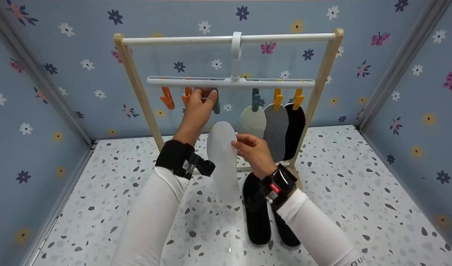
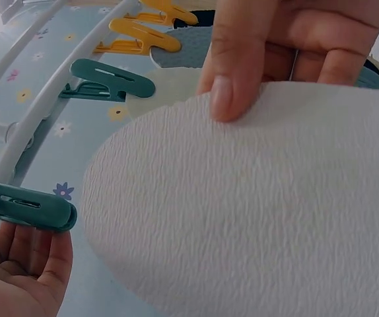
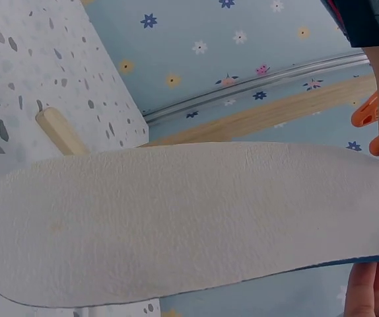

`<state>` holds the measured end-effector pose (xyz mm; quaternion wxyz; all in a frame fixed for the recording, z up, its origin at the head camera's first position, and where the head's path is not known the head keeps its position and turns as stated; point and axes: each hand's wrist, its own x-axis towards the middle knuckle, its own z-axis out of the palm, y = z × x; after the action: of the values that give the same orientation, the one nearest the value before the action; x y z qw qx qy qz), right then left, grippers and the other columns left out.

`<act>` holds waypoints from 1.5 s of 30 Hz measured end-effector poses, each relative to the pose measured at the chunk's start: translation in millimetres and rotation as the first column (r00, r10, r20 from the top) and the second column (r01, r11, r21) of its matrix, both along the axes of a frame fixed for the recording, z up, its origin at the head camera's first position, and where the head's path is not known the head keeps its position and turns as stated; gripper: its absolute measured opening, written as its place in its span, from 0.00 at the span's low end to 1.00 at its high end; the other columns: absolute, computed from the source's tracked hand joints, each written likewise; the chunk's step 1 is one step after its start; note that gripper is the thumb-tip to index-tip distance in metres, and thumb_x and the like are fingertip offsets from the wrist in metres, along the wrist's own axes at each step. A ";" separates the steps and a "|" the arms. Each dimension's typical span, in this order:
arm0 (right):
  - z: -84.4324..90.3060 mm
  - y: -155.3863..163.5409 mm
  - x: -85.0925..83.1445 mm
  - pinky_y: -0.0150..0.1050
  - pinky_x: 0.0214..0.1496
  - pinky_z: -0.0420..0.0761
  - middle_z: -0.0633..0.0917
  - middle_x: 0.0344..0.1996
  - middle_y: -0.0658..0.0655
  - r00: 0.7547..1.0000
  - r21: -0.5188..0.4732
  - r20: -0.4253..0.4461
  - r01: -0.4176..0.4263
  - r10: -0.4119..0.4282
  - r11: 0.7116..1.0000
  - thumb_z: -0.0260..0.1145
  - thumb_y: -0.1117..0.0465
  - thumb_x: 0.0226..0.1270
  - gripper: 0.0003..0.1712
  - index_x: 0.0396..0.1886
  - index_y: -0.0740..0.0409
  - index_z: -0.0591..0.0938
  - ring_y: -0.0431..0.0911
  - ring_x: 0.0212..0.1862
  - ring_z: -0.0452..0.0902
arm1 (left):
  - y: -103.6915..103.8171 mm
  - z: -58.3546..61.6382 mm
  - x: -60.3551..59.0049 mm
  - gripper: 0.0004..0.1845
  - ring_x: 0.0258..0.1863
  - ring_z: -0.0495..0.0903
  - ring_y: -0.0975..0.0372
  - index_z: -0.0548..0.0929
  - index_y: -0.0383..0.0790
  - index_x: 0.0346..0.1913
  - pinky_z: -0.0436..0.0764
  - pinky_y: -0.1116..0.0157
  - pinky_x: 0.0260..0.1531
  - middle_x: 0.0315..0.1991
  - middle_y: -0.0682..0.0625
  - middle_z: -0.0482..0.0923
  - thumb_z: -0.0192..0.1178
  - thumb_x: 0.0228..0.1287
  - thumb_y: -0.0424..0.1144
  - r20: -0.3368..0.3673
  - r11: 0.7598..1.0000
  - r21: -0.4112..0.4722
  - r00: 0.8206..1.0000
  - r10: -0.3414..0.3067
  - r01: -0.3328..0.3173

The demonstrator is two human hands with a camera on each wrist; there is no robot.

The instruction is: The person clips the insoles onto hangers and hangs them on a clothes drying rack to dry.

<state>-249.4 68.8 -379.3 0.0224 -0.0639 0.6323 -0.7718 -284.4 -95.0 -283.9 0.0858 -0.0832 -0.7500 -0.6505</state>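
In the head view my left hand (image 1: 196, 112) is raised to the hanger bar and pinches a green clothespin (image 1: 216, 103). The left wrist view shows thumb and fingers on either side of this green clothespin (image 2: 34, 208), whose tip is apart from the insole. My right hand (image 1: 256, 151) holds a whitish shoe insole (image 1: 223, 159) by its edge near the upper end, thumb (image 2: 232, 92) on the near face. The insole hangs upright below the clothespin. Across the right wrist view stretches the insole's textured pale face (image 3: 189, 224), with a blue strip along one edge.
A white hanger (image 1: 196, 81) hangs from a wooden-sided rack (image 1: 137, 85). At its right, a pale green insole (image 1: 252, 120), a grey insole (image 1: 276, 133) and a black insole (image 1: 295, 129) hang from clothespins. Orange clothespins (image 1: 167, 98) hang left. Black insoles (image 1: 257, 225) lie on the speckled surface.
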 end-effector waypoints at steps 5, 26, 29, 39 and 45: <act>4.3 -1.0 -3.4 0.40 0.46 0.80 0.82 0.37 0.56 1.000 0.055 -0.003 0.021 -0.020 0.998 0.66 0.65 0.61 0.12 0.44 0.64 0.82 0.46 0.40 0.79 | 1.6 2.4 0.6 0.18 0.45 0.67 0.60 0.65 0.36 0.59 0.70 0.66 0.46 0.46 0.47 0.67 0.47 0.73 0.42 0.016 1.000 0.017 1.000 0.009 -0.009; 10.8 -6.2 -11.1 0.40 0.47 0.80 0.82 0.39 0.58 1.000 0.065 0.007 0.020 -0.021 0.998 0.66 0.65 0.62 0.11 0.44 0.64 0.82 0.47 0.41 0.78 | 4.0 3.3 1.0 0.18 0.44 0.67 0.60 0.67 0.35 0.58 0.69 0.66 0.45 0.44 0.47 0.68 0.49 0.72 0.42 0.013 0.999 0.016 1.000 0.029 -0.029; 10.6 -6.9 -12.0 0.40 0.47 0.79 0.81 0.39 0.58 1.000 0.047 0.007 0.010 -0.011 0.999 0.65 0.65 0.62 0.12 0.45 0.64 0.81 0.48 0.42 0.78 | 4.0 4.1 0.3 0.18 0.44 0.68 0.60 0.67 0.35 0.58 0.70 0.66 0.45 0.45 0.47 0.68 0.49 0.72 0.42 0.015 0.999 0.001 0.999 0.044 -0.044; 9.2 -7.6 -12.8 0.40 0.47 0.79 0.80 0.39 0.57 1.000 0.025 0.026 0.005 -0.006 1.000 0.66 0.66 0.62 0.12 0.45 0.65 0.80 0.47 0.41 0.78 | 4.0 4.7 1.1 0.17 0.42 0.67 0.60 0.67 0.34 0.57 0.70 0.67 0.43 0.42 0.48 0.68 0.49 0.72 0.41 0.017 0.998 0.002 0.998 0.060 -0.060; 7.4 -7.9 -11.1 0.39 0.46 0.78 0.80 0.38 0.57 0.999 -0.010 0.045 -0.002 0.002 1.000 0.65 0.68 0.62 0.12 0.45 0.66 0.80 0.47 0.41 0.77 | 5.5 4.7 0.5 0.18 0.43 0.68 0.60 0.67 0.35 0.58 0.70 0.66 0.44 0.43 0.47 0.68 0.49 0.72 0.42 0.016 0.999 0.003 0.999 0.052 -0.052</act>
<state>-260.5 60.9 -371.9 0.0370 -0.0473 0.6275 -0.7763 -283.9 -89.4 -279.2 0.0970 -0.0583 -0.7514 -0.6500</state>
